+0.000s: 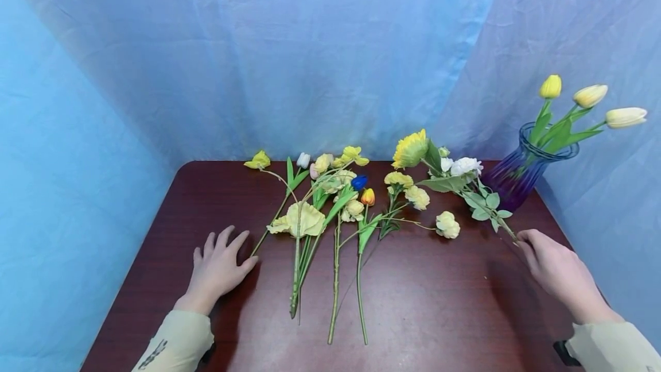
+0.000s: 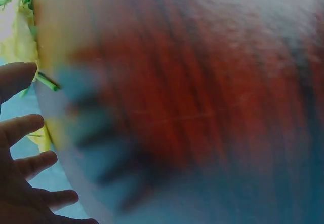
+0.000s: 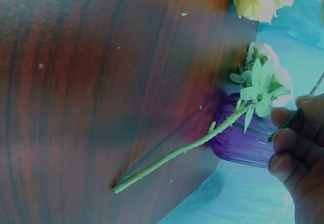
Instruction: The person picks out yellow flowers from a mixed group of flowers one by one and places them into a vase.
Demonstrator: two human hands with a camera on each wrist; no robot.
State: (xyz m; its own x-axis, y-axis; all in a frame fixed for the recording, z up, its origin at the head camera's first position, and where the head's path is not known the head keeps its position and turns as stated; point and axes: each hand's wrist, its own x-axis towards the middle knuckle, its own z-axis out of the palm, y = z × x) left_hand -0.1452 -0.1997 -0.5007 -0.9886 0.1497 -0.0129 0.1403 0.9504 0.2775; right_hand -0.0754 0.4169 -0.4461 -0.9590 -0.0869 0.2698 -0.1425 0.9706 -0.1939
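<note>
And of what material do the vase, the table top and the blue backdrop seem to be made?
Vase: probably glass, perhaps clear plastic, smooth and glossy; stems show through its blue-to-purple wall.
Table top: wood or wood-look laminate, dark red-brown with some sheen; grain lines and soft reflections show.
Blue backdrop: likely thin fabric, faintly shiny; it hangs in soft creases.

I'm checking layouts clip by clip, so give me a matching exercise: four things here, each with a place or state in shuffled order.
Things
1. Vase
2. Left hand
3. Blue tulip
4. Right hand

Places or states
A. Next to the orange tulip
B. Holding a stem
C. Contains three tulips
D. Fingers spread

Pairs: 1-C, 2-D, 3-A, 4-B
</note>
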